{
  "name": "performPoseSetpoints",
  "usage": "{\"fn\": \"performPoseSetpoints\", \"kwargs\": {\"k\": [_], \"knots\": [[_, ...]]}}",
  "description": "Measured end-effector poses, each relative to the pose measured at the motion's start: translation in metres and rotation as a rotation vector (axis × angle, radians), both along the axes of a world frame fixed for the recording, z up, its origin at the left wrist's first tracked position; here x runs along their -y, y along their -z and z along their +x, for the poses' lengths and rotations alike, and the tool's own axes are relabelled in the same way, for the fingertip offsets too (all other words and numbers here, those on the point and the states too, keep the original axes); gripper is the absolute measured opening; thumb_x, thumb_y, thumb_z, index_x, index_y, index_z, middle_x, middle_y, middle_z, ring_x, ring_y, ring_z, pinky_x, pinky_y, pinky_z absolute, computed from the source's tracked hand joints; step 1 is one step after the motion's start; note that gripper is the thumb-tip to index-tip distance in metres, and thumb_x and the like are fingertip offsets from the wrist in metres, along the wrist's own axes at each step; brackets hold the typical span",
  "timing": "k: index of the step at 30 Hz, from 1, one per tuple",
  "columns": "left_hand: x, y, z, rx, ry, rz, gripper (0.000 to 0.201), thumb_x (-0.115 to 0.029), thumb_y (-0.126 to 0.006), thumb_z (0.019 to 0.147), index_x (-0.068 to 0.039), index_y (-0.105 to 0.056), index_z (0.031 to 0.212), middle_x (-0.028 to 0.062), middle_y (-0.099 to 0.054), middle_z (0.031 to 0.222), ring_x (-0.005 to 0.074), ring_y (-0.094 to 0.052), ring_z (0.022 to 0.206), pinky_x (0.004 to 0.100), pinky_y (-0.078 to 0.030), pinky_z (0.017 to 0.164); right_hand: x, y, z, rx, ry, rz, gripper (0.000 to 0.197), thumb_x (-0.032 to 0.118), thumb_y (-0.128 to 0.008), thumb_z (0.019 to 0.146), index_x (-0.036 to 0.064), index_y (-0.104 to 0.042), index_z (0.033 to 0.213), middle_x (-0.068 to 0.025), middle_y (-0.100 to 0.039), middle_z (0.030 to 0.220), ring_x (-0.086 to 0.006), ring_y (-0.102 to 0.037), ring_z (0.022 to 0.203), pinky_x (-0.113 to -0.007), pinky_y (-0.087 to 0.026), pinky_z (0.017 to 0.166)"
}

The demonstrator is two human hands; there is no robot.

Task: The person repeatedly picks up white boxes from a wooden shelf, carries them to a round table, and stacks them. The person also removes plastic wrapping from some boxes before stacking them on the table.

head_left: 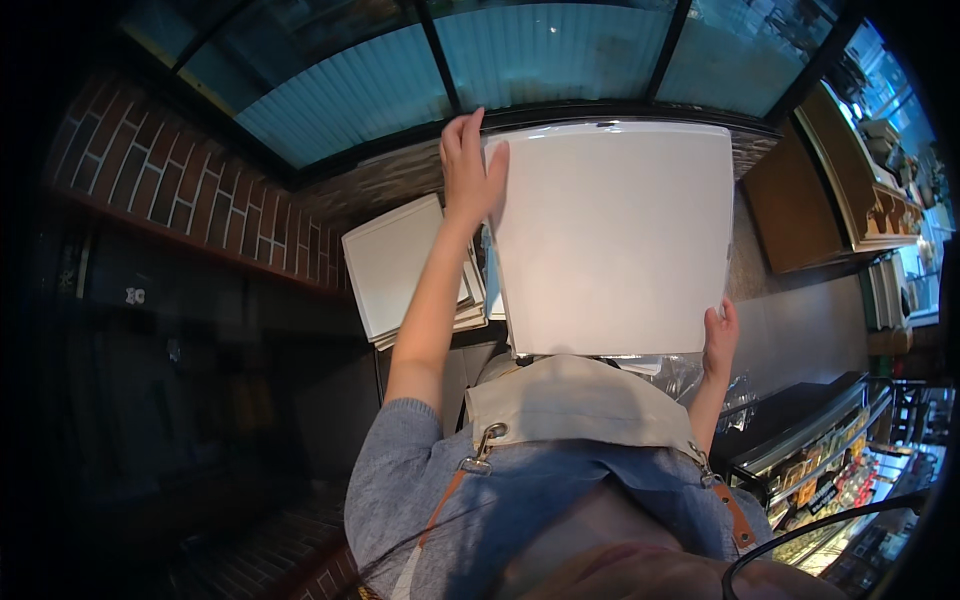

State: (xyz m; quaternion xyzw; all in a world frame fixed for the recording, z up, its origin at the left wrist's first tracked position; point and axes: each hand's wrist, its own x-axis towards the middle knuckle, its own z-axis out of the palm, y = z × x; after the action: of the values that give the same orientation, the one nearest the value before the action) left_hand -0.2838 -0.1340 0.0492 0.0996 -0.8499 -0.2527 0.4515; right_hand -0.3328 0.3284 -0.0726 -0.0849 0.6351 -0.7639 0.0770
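Large white panel [615, 240] sits in front of the apron [575, 405], right of stacked pale boards [398, 262]. Handling judged best with opposite edges steadied evenly, surface kept level. Left hand [472, 172] at its far-left corner, thumb and fingers apart, touching the side. Right hand [719, 338] at near-right edge; cannot tell whether it clamps.

The broad white panel [615, 240] blocks the middle, with the window [560, 55] close beyond its far edge and the apron [570, 400] close at its near one. On the left, the left arm [425, 300] and a stack of pale panels [395, 270] crowd the way. On the right, there is room over the grey surface [805, 325], between brown cabinet [790, 200] and display case [815, 450].
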Motion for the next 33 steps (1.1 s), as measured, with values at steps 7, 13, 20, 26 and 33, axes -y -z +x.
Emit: {"fn": "performPoseSetpoints", "kwargs": {"k": [7, 13, 20, 26, 33], "knots": [[0.024, -0.032, 0.004, 0.085, 0.186, 0.128, 0.017, -0.016, -0.064, 0.085, 0.001, -0.066, 0.08, 0.0086, -0.063, 0.075, 0.0167, -0.057, 0.065, 0.0268, -0.045, 0.062, 0.001, 0.0, 0.004, 0.006, -0.011, -0.028, 0.04, 0.013, -0.063, 0.089, -0.0005, -0.047, 0.123, -0.0093, -0.065, 0.106, -0.0128, -0.06, 0.094, -0.026, -0.045, 0.086], [0.017, -0.027, 0.002, -0.229, 0.092, 0.005, 0.015, -0.008, -0.06, 0.088, 0.001, -0.058, 0.076, 0.0085, -0.061, 0.075, 0.0216, -0.06, 0.069, 0.0278, -0.047, 0.064, 0.006, -0.002, 0.002, 0.047, -0.01, -0.012, 0.035, 0.013, -0.058, 0.092, -0.0008, -0.048, 0.123, -0.009, -0.065, 0.105, -0.0131, -0.061, 0.092, -0.026, -0.047, 0.084], [0.022, -0.023, -0.006, -0.79, 0.82, 1.438, 0.028, -0.022, -0.042, 0.1, -0.004, -0.052, 0.081, 0.0083, -0.057, 0.083, 0.0292, -0.055, 0.102, 0.0413, -0.047, 0.088, 0.032, 0.013, -0.003, 0.145, 0.048, -0.171, 0.027, 0.011, -0.056, 0.093, 0.0004, -0.053, 0.117, -0.008, -0.065, 0.104, -0.0117, -0.061, 0.091, -0.025, -0.048, 0.081], [0.011, -0.019, 0.009, -0.555, 0.267, 1.124, 0.028, -0.03, -0.048, 0.098, -0.004, -0.041, 0.108, 0.0105, -0.052, 0.104, 0.0239, -0.054, 0.101, 0.0344, -0.046, 0.085, 0.038, -0.001, -0.001, 0.058, 0.057, -0.11, 0.029, 0.012, -0.059, 0.091, -0.0004, -0.053, 0.117, -0.0087, -0.064, 0.107, -0.0129, -0.061, 0.093, -0.025, -0.047, 0.084], [-0.027, 0.026, 0.015, -0.122, -0.291, 0.406, 0.04, -0.031, -0.06, 0.089, -0.002, -0.038, 0.105, 0.0115, -0.041, 0.093, 0.0221, -0.043, 0.08, 0.0353, -0.041, 0.074, 0.046, -0.006, -0.002, -0.041, 0.069, -0.151, 0.032, 0.012, -0.06, 0.091, -0.0018, -0.052, 0.118, -0.0081, -0.063, 0.108, -0.0124, -0.059, 0.096, -0.025, -0.045, 0.086]]}}
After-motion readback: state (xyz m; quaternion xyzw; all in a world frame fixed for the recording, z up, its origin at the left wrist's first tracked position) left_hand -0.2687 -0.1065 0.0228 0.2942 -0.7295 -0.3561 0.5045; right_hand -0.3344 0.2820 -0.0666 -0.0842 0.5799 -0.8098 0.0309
